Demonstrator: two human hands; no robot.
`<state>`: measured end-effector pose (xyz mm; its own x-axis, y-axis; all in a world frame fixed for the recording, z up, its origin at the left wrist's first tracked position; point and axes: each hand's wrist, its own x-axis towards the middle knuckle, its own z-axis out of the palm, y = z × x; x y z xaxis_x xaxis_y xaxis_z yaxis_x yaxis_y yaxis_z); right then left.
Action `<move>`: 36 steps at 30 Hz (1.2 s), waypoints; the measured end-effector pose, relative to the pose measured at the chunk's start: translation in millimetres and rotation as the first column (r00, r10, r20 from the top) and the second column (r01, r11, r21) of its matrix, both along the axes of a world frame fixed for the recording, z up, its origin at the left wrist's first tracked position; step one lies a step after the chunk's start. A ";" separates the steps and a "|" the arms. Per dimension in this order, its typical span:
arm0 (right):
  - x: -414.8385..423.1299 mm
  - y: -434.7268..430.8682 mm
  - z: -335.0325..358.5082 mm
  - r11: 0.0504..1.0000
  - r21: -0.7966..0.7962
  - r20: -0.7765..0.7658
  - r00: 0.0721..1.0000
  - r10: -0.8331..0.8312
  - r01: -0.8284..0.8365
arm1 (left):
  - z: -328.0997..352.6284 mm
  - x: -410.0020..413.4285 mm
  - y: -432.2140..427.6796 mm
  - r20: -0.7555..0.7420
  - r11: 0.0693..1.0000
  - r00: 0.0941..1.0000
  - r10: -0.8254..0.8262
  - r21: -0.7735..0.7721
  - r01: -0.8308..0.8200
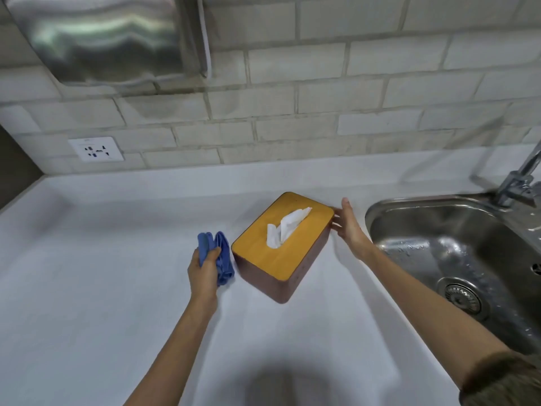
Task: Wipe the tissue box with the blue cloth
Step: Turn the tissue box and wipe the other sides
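The tissue box point(304, 247) has a yellow wooden lid and brown sides, and a white tissue point(285, 227) sticks out of its slot. It stands turned at an angle on the white counter point(102, 259). My left hand point(205, 272) grips a bunched blue cloth point(221, 257) just left of the box's near-left side. My right hand point(349, 227) is flat with fingers apart, its fingertips against the box's far right side.
A steel sink point(456, 253) with a drain lies to the right, its tap point(518, 177) at the far right edge. A tiled wall runs behind the counter, with a wall socket point(96, 149) at left and a steel hood point(108, 39) above.
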<state>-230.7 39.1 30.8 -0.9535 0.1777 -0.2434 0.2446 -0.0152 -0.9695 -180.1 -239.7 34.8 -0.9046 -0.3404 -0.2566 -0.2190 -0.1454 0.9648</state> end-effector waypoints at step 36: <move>93.2 -10.9 8.4 0.969 0.225 -0.151 0.986 -0.070 0.104 | 49.6 -50.1 -2.5 0.509 0.864 0.768 -0.387 -0.091 0.495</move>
<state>-137.4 28.1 39.2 -0.9535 0.2971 -0.0503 0.1132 0.1986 -0.9735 -230.2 -242.2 84.3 -0.7599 -0.0267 -0.6495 -0.6310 0.2701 0.7272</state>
